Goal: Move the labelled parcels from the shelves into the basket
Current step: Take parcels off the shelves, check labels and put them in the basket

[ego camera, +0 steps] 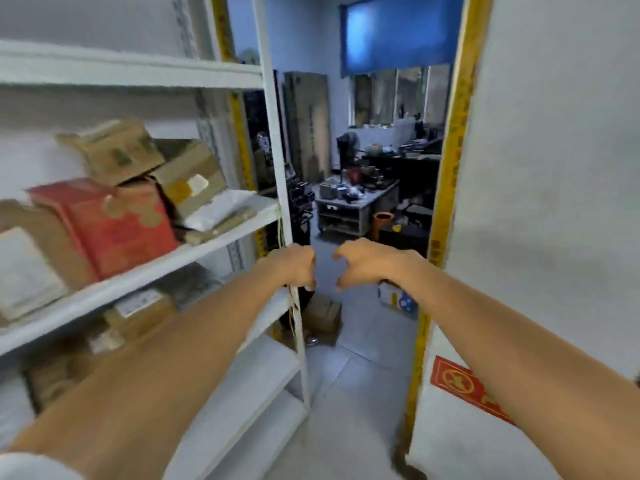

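Both arms were stretched out ahead with nothing in them. The left hand [294, 266] hung in front of the shelf post and the right hand [363, 263] just beside it at 3 o'clock, each with its fingers loosely curled round empty air. By that, the person was between loads and about to reach for a parcel.

The parcels sat on the white shelves [138, 76] at 9 o'clock of the hands: a red box [110, 223], tilted brown cartons [114, 150] piled above it, a white packet [214, 206] at the shelf end, and a labelled box [138, 308] one shelf down. The basket was not in view, so where a parcel had to go could not be told.

The next move called for a turn toward 9 o'clock and a two-handed hold — the leaning cartons looked likely to slip if the red box came out first.

A grey tiled floor [353, 382] ran to a yellow-framed doorway [453, 133] at 12 o'clock, with a cluttered workroom beyond. At 3 o'clock stood a white wall [554, 168].
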